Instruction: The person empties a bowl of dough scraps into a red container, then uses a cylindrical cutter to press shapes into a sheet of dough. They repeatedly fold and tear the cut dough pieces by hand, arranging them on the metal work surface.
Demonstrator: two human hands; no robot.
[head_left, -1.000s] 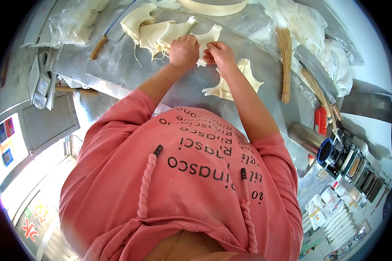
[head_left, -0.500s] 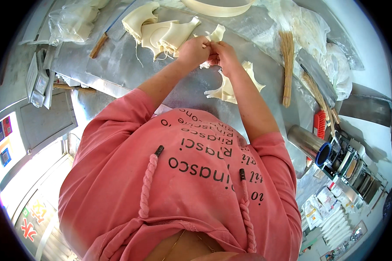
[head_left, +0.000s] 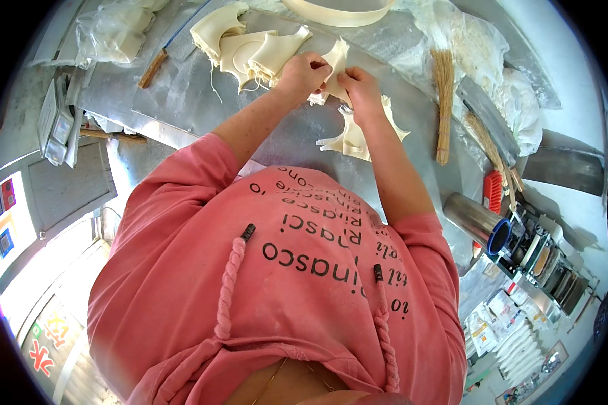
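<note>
A floury, cream-coloured dough sheet (head_left: 335, 59) with ragged edges lies between my two hands on the metal worktop. My left hand (head_left: 305, 71) is closed with curled fingers at the sheet's left edge. On the opposite edge, my right hand (head_left: 360, 89) pinches the dough between thumb and fingers. Folded dough scraps (head_left: 250, 52) with stringy ends lie left of my left hand. Another cut piece of dough (head_left: 355, 138) rests nearer to me, partly covered by my right forearm.
A pale round hoop (head_left: 338, 15) stands at the far edge of the metal worktop (head_left: 175, 94). To the right are a straw brush (head_left: 444, 108), a wide blade (head_left: 488, 115), a red brush (head_left: 493, 192) and a metal cylinder (head_left: 476, 219). A wooden-handled tool (head_left: 154, 69) lies left.
My hands, close together before, have moved apart. More of the dough sheet between them now shows. The other dough pieces have stayed where they were.
</note>
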